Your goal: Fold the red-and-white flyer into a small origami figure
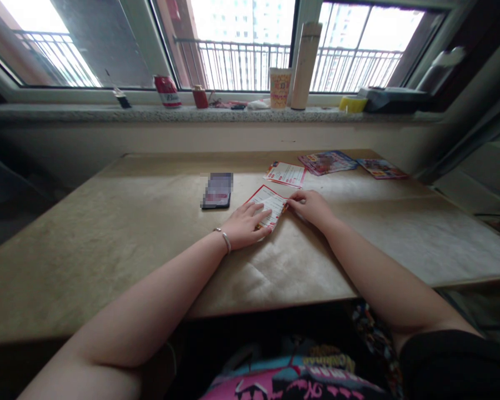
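A red-and-white printed leaflet point(270, 203) lies on the brown paper-covered table point(108, 233), near the middle. My left hand point(246, 224) rests flat on its lower left part, fingers stretched out; a silver bangle circles the wrist. My right hand point(310, 206) sits at the leaflet's right edge with fingers curled, pinching or pressing that edge. A dark phone point(217, 190) lies just left of the leaflet, apart from both hands.
Another red-and-white leaflet point(286, 173) and two colourful leaflets point(328, 162) point(382, 168) lie farther back on the right. The windowsill holds a red can point(166, 91), a paper cup point(280, 87), a tall beige bottle point(306, 65) and a yellow tape roll point(351, 103).
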Available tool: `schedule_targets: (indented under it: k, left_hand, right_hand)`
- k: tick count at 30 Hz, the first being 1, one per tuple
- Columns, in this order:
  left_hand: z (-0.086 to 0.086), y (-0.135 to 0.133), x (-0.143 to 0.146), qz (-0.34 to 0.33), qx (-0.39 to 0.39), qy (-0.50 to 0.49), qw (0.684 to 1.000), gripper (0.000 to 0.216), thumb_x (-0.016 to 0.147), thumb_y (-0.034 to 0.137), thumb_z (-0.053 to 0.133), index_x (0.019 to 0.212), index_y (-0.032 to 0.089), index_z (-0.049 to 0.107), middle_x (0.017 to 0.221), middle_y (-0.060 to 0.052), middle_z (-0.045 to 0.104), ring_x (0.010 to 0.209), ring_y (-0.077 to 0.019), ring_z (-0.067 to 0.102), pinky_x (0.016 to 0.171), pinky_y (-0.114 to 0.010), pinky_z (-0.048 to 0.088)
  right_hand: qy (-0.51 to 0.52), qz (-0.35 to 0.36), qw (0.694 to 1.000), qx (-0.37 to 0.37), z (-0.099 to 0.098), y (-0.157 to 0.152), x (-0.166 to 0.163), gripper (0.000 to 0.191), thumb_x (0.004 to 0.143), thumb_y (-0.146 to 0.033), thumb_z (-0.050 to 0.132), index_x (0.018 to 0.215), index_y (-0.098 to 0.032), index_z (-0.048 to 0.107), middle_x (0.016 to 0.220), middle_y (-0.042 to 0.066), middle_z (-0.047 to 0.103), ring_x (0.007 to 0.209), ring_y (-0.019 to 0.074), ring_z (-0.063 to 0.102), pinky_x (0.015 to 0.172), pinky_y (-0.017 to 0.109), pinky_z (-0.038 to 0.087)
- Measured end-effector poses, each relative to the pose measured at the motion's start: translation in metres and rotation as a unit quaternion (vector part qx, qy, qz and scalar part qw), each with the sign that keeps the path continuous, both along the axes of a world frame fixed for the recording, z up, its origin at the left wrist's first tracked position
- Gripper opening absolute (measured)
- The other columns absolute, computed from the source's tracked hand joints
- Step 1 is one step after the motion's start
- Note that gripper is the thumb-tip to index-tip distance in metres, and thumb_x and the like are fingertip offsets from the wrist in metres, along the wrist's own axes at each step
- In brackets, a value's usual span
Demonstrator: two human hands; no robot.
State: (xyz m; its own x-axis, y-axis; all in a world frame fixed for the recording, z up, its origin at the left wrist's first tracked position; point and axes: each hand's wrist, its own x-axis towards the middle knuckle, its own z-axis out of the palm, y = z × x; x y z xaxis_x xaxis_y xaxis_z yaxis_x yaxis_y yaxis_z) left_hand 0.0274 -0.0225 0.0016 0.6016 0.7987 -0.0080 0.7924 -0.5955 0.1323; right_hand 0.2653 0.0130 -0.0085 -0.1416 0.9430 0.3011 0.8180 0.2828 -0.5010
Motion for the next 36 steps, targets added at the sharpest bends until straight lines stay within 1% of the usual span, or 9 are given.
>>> schedule_targets:
  k: [3,9,14,20,23,26,29,33,36]
  left_hand:
    - [-0.001,0.0,0.0,-0.002,0.002,-0.005,1.0,0.062,0.092,0.059,0.034,0.143,0.024,0.041,0.151,-0.01,0.035,0.139,-0.0301,0.029,0.115,-0.045,0.02]
    - [-0.004,0.003,-0.001,-0.011,0.024,-0.016,1.0,0.057,0.094,0.055,0.033,0.141,0.024,0.042,0.148,-0.009,0.039,0.136,-0.0279,0.033,0.114,-0.044,0.024]
    - [-0.006,0.004,-0.001,-0.02,0.045,-0.034,0.998,0.048,0.095,0.047,0.035,0.137,0.027,0.047,0.143,-0.007,0.044,0.132,-0.0261,0.038,0.112,-0.045,0.028]
    - [-0.006,0.003,-0.001,-0.03,0.043,-0.045,0.998,0.049,0.093,0.048,0.04,0.136,0.026,0.049,0.143,-0.009,0.044,0.131,-0.0283,0.039,0.111,-0.048,0.03]
    - [-0.006,0.003,-0.001,-0.04,0.04,-0.051,0.997,0.05,0.091,0.048,0.046,0.135,0.026,0.049,0.143,-0.009,0.044,0.131,-0.0292,0.039,0.111,-0.049,0.03]
    - [-0.006,0.003,-0.002,-0.063,0.039,-0.063,0.995,0.048,0.09,0.047,0.049,0.134,0.028,0.051,0.141,-0.008,0.046,0.129,-0.0293,0.041,0.11,-0.05,0.031]
    - [-0.008,0.004,-0.002,-0.106,0.054,-0.087,0.989,0.043,0.09,0.044,0.052,0.13,0.031,0.055,0.136,-0.008,0.051,0.124,-0.0276,0.045,0.109,-0.049,0.033]
    - [-0.009,0.006,-0.002,-0.159,0.065,-0.114,0.979,0.033,0.092,0.035,0.051,0.122,0.031,0.062,0.133,-0.006,0.053,0.12,-0.0248,0.049,0.107,-0.045,0.036]
    - [-0.01,0.006,-0.001,-0.182,0.057,-0.126,0.974,0.03,0.092,0.03,0.051,0.119,0.029,0.064,0.13,-0.006,0.056,0.119,-0.0234,0.05,0.106,-0.044,0.037]
  right_hand:
    - [0.008,-0.009,1.0,-0.02,0.002,-0.001,-0.001,0.021,0.083,-0.038,0.059,0.083,-0.023,0.073,0.084,0.004,0.073,0.078,0.0187,0.065,0.076,0.03,0.049]
    - [0.024,-0.022,0.999,0.01,0.003,-0.003,-0.003,0.015,0.08,-0.033,0.062,0.08,-0.021,0.072,0.081,0.003,0.072,0.074,0.0164,0.062,0.07,0.028,0.046]
    - [0.072,0.0,0.996,0.046,0.002,-0.004,-0.003,0.012,0.078,-0.031,0.064,0.079,-0.022,0.071,0.079,0.002,0.072,0.074,0.0158,0.062,0.071,0.028,0.046]
    - [0.127,-0.002,0.991,0.048,-0.001,-0.004,-0.004,0.013,0.077,-0.034,0.068,0.085,-0.023,0.068,0.081,0.001,0.073,0.073,0.0162,0.065,0.072,0.03,0.049]
    - [0.13,-0.004,0.99,0.048,0.001,-0.006,-0.004,0.014,0.077,-0.035,0.068,0.085,-0.023,0.067,0.081,0.001,0.073,0.073,0.0166,0.066,0.073,0.031,0.05]
    - [0.143,-0.014,0.989,0.042,0.002,-0.007,-0.005,0.021,0.077,-0.036,0.068,0.093,-0.024,0.064,0.079,0.0,0.072,0.07,0.0162,0.066,0.071,0.031,0.051]
    - [0.183,-0.014,0.983,0.024,0.001,-0.007,-0.007,0.032,0.077,-0.035,0.068,0.106,-0.024,0.059,0.076,-0.001,0.072,0.066,0.0153,0.067,0.068,0.03,0.052]
    - [0.199,0.001,0.98,-0.016,-0.002,-0.004,-0.007,0.023,0.077,-0.032,0.067,0.098,-0.023,0.06,0.076,0.0,0.073,0.067,0.0151,0.068,0.065,0.028,0.052]
    - [0.189,0.003,0.982,-0.016,-0.006,-0.002,-0.005,0.021,0.078,-0.033,0.067,0.095,-0.023,0.061,0.073,0.0,0.072,0.066,0.015,0.067,0.065,0.027,0.051]
